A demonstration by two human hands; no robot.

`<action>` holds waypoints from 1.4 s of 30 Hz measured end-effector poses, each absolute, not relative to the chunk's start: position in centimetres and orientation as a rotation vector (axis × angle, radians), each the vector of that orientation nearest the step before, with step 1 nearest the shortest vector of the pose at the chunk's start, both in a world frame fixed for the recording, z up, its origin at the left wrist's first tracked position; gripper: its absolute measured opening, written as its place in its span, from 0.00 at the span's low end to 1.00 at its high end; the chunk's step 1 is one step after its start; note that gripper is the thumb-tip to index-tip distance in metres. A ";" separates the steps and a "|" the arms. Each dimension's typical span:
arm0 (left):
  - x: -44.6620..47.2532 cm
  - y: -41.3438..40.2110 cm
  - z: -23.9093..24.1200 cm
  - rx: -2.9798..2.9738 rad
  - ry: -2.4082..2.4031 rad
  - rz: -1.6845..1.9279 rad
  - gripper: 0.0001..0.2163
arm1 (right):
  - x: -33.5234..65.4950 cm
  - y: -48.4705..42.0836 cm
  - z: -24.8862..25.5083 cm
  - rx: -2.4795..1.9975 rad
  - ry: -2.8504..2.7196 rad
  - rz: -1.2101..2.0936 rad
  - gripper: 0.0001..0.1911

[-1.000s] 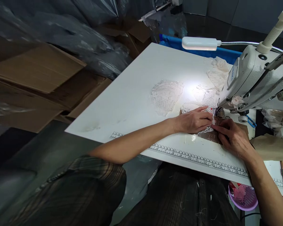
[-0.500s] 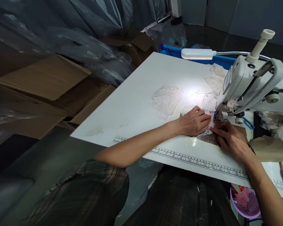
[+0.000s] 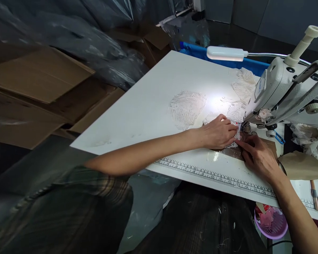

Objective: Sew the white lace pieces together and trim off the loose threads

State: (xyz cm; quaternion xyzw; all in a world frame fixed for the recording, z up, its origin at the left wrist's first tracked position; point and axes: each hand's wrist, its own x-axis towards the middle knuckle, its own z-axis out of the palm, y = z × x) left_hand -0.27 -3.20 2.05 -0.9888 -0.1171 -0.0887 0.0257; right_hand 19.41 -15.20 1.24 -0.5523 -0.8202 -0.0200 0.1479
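My left hand (image 3: 219,133) lies on a piece of white lace (image 3: 234,141) just left of the needle of a white sewing machine (image 3: 286,92), its fingers curled and pressing the lace down. Just to the right of it, my right hand (image 3: 258,157) pinches the lace's near edge in front of the presser foot (image 3: 241,127), over a brown sheet (image 3: 234,152) that lies under the lace. Both hands meet at the needle area, lit by the machine's lamp (image 3: 226,53).
More lace pieces lie on the white table (image 3: 153,106): one (image 3: 187,107) left of the hands, others (image 3: 243,84) behind the machine. A printed ruler (image 3: 217,176) runs along the near edge. Cardboard boxes (image 3: 39,88) and plastic wrap stand at left. A purple basket (image 3: 271,224) hangs below right.
Both hands stay at the needle on the lace; only small finger shifts. The view itself has swung slightly.
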 end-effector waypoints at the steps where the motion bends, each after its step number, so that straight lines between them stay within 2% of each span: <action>1: -0.2 -3.2 2.1 -3.081 -0.379 -0.265 0.16 | 19.3 -15.2 1.2 -1.610 -2.353 -0.060 0.21; 13: -0.4 -0.8 0.1 -3.172 -0.204 -0.614 0.15 | 18.3 -15.2 0.8 -1.762 -2.249 -0.058 0.21; 28: -0.1 -1.3 -1.1 -3.101 -0.231 -0.766 0.14 | 18.7 -15.1 0.6 -1.794 -2.154 0.057 0.20; 42: 0.1 -0.9 -0.6 -3.228 -0.269 -0.645 0.13 | 18.7 -14.9 0.7 -1.809 -2.070 0.175 0.19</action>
